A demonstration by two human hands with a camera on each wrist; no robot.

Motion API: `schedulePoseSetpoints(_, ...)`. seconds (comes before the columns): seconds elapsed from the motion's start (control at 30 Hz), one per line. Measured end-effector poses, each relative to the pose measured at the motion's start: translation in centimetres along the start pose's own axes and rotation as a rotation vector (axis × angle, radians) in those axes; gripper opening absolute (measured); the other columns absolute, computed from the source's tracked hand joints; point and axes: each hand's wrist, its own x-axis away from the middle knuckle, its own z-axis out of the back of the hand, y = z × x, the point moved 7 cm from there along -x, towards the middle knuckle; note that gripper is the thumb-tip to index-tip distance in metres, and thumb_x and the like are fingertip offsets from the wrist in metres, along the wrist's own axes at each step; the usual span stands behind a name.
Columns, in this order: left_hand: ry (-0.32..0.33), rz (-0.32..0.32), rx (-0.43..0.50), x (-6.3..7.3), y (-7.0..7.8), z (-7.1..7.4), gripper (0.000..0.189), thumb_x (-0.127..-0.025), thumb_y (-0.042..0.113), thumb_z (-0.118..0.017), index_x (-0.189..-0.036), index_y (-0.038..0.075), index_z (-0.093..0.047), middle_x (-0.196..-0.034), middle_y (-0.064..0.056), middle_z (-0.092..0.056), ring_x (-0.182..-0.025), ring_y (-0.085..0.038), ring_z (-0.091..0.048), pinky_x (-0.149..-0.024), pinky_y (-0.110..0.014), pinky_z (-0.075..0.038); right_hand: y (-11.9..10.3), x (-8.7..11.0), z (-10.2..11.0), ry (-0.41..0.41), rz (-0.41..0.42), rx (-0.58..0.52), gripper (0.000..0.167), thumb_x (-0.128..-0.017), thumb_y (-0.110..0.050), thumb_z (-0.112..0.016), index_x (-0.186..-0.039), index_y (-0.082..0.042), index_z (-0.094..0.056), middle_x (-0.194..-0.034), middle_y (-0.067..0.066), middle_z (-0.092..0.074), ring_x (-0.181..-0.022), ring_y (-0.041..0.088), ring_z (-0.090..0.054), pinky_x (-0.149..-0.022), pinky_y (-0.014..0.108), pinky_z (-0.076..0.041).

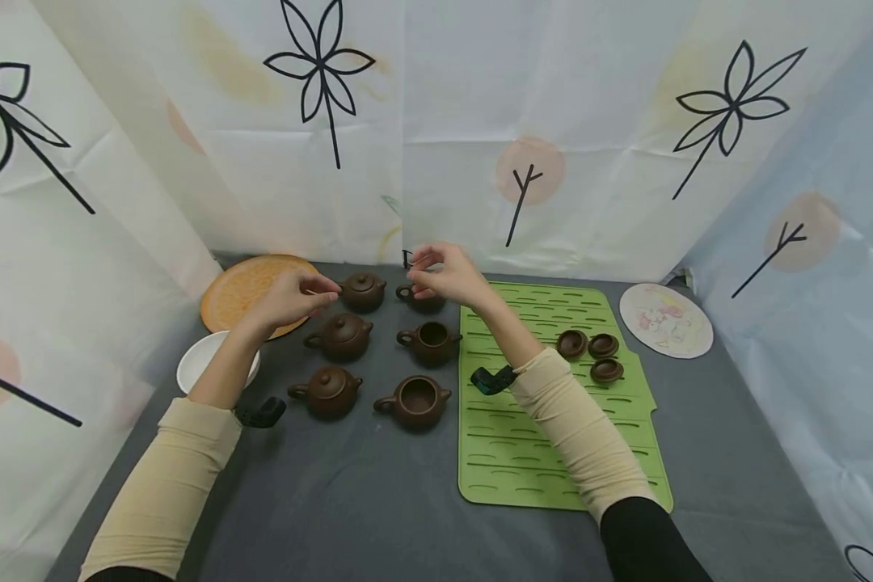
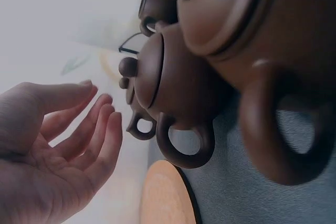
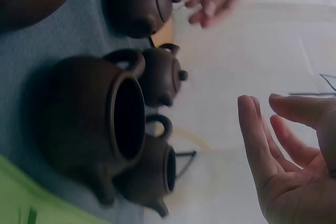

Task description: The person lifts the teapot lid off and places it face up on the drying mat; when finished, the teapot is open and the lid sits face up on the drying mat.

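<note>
My left hand [image 1: 296,301] hovers beside the far lidded teapot [image 1: 364,289], its fingers loosely bent and holding nothing. In the left wrist view a gap shows between thumb and fingers. Two more brown lidded teapots, a middle one [image 1: 344,336] and a near one [image 1: 328,394], line up toward me. My right hand [image 1: 447,273] is raised above the far lidless teapot [image 1: 423,304], partly covering it in the head view; its relaxed fingers hold nothing. Closer stand a middle lidless teapot [image 1: 431,354] and a near one [image 1: 416,419], both with open tops.
A green mat [image 1: 509,453] lies at right, with three brown lids [image 1: 571,344] on it. Beyond its right edge is a pale printed disc [image 1: 665,320]. An orange round board [image 1: 236,289] and a white bowl [image 1: 200,360] sit at left. Patterned curtains [image 1: 451,105] enclose the table.
</note>
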Motion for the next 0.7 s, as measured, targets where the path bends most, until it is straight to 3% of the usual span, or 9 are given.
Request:
schedulePoseSetpoints(0.1,0.003,0.036,0.018,-0.9,-0.4,0.3,0.037,-0.111,0.020,-0.062,-0.140,-0.003,-0.067,-0.139,-0.027,-0.066,-0.099,-0.022,-0.074,-0.080,-0.022,-0.060,0.1,-1.4,-1.5,-0.023,-0.018,0.015,0.028,-0.105,-0.003,-0.066,-0.131,0.007,-0.063,-0.119,0.024,-0.067,-0.108,0.054,-0.073,-0.098,0.062,-0.064)
schedulePoseSetpoints(0.2,0.005,0.075,0.018,-1.7,-1.1,0.4,0.039,-0.112,0.020,-0.061,-0.143,-0.003,-0.064,-0.141,-0.028,-0.063,-0.096,-0.017,-0.071,-0.089,-0.031,-0.064,0.3,-2.7,-2.8,-0.041,-0.024,0.081,0.027,-0.105,-0.004,-0.068,-0.130,0.005,-0.064,-0.117,0.022,-0.069,-0.102,0.047,-0.076,-0.092,0.052,-0.069)
schedulePoseSetpoints(0.33,-0.001,0.126,0.054,-2.7,-2.2,0.4,0.042,-0.113,0.018,-0.057,-0.149,-0.005,-0.059,-0.148,-0.029,-0.056,-0.120,-0.035,-0.068,-0.110,-0.053,-0.061,0.5,-4.1,-4.4,-0.071,-0.034,0.113,0.028,-0.105,-0.005,-0.069,-0.130,0.006,-0.064,-0.117,0.024,-0.070,-0.095,0.038,-0.078,-0.083,0.040,-0.071)
schedulePoseSetpoints(0.4,-0.002,0.144,0.083,-3.1,-2.8,0.3,0.045,-0.114,0.017,-0.055,-0.152,-0.007,-0.055,-0.153,-0.031,-0.052,-0.132,-0.044,-0.061,-0.116,-0.059,-0.056,0.7,-4.8,-5.0,-0.086,-0.049,0.093,0.032,-0.105,-0.005,-0.069,-0.133,0.008,-0.063,-0.120,0.026,-0.070,-0.096,0.036,-0.077,-0.088,0.044,-0.071)
schedulePoseSetpoints(0.57,0.022,0.173,0.155,-3.6,-3.9,0.3,0.047,-0.115,0.016,-0.053,-0.154,-0.009,-0.051,-0.158,-0.033,-0.048,-0.145,-0.051,-0.052,-0.122,-0.060,-0.051,1.8,-6.0,-6.2,-0.097,-0.126,0.004,0.036,-0.106,-0.004,-0.067,-0.139,0.009,-0.061,-0.134,0.031,-0.068,-0.114,0.046,-0.073,-0.103,0.056,-0.065)
schedulePoseSetpoints(0.7,0.061,0.198,0.183,-3.6,-4.2,0.2,0.046,-0.114,0.017,-0.056,-0.153,-0.006,-0.054,-0.157,-0.032,-0.051,-0.145,-0.049,-0.054,-0.122,-0.058,-0.052,2.7,-6.5,-6.6,-0.084,-0.201,-0.057,0.040,-0.108,-0.004,-0.065,-0.145,0.010,-0.057,-0.145,0.031,-0.062,-0.126,0.049,-0.068,-0.109,0.055,-0.062)
